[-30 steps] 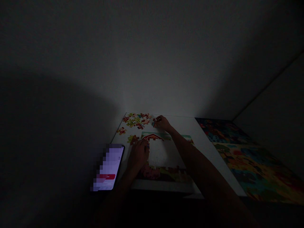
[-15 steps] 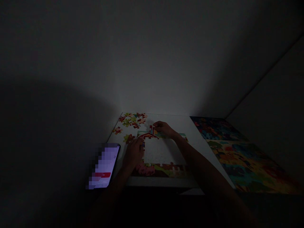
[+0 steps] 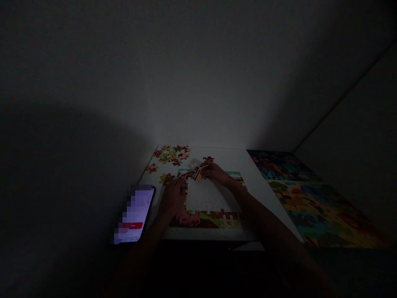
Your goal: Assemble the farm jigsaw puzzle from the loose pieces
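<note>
The right hand [image 3: 217, 174] pinches a tilted puzzle piece [image 3: 197, 173] at 11 o'clock on the puzzle border [image 3: 211, 219], probably by its edge to keep the picture visible. Apart from it, the left hand [image 3: 173, 194] rests at 9 o'clock, perhaps steadying the border; whether it grips anything I cannot tell. Loose pieces [image 3: 167, 157] lie uncontained on the worktop [image 3: 260, 182], towards 10 o'clock.
</note>
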### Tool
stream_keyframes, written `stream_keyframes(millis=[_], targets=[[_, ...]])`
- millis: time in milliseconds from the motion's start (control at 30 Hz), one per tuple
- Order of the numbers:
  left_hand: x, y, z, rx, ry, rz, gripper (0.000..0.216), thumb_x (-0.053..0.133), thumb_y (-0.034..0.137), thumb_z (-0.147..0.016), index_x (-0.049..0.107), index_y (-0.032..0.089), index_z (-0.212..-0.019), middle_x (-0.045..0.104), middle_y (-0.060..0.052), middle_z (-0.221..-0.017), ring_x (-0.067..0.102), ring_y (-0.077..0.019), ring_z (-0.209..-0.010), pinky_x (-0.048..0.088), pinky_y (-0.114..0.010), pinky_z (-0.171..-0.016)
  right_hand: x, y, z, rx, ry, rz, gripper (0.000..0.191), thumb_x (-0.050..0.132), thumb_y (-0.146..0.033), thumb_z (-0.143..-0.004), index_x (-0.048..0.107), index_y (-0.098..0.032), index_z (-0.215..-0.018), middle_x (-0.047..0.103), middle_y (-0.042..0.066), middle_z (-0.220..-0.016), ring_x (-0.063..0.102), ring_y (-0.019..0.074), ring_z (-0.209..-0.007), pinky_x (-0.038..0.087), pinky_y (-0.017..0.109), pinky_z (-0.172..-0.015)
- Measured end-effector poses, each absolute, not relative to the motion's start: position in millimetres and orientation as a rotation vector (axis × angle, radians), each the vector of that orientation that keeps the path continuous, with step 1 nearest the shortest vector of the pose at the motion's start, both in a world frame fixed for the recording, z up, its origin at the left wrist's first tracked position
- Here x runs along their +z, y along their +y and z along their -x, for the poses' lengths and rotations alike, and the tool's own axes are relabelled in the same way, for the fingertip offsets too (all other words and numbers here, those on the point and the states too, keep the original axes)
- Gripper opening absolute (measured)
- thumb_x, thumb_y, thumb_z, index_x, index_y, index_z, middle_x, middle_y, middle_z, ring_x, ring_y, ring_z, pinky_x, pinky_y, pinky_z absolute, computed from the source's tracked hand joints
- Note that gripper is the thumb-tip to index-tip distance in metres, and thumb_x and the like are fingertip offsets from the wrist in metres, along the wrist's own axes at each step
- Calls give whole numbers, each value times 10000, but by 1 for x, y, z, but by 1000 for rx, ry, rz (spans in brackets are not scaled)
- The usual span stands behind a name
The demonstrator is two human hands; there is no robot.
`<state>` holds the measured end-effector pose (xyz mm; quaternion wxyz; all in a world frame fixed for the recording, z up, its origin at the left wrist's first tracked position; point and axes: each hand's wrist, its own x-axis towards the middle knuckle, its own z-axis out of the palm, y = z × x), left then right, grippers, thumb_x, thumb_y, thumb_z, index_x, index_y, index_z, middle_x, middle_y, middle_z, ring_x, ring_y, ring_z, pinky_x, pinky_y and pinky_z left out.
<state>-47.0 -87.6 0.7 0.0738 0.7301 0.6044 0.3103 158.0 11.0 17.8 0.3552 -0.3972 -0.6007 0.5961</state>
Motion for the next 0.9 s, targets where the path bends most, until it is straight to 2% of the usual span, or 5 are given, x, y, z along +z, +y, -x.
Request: stream_keyframes(millis=[133, 267, 700, 900], targets=[[-1, -87, 48, 923, 1815, -2214, 263, 475, 60, -812, 647, 170, -977, 684, -97, -1041, 609, -254, -1045, 460, -434, -992, 12, 8, -161, 1525, -1585, 1015, 483, 673, -190, -644, 569, -193, -1115, 642, -8, -811, 611, 128, -693, 493, 265, -698], [-5, -85, 49, 935, 1802, -2231, 267, 476, 65, -805, 659, 182, -960, 690, -83, -1037, 613, -247, -1039, 446, -454, -1019, 7, 10, -162, 1515, -1607, 977, 537, 685, -168, -636, 596, -182, -1165, 640, 4, -828, 607, 130, -700, 496, 281, -708], [-8, -84, 50, 1001, 1753, -2245, 290, 487, 66, -788, 693, 210, -934, 695, -57, -1062, 611, -233, -1053, 444, -449, -1038, -2, 4, -149, 1516, -1531, 955, 508, 740, -196, -572, 595, -190, -1060, 597, -37, -766, 589, 121, -712, 514, 290, -723], [-6, -84, 50, 998, 1744, -2254, 277, 474, 68, -801, 693, 206, -899, 696, -57, -1052, 618, -228, -1042, 435, -449, -1053, 3, -7, -143, 1508, -1485, 1005, 454, 730, -192, -573, 566, -213, -996, 567, -57, -729, 582, 111, -636, 518, 273, -643]])
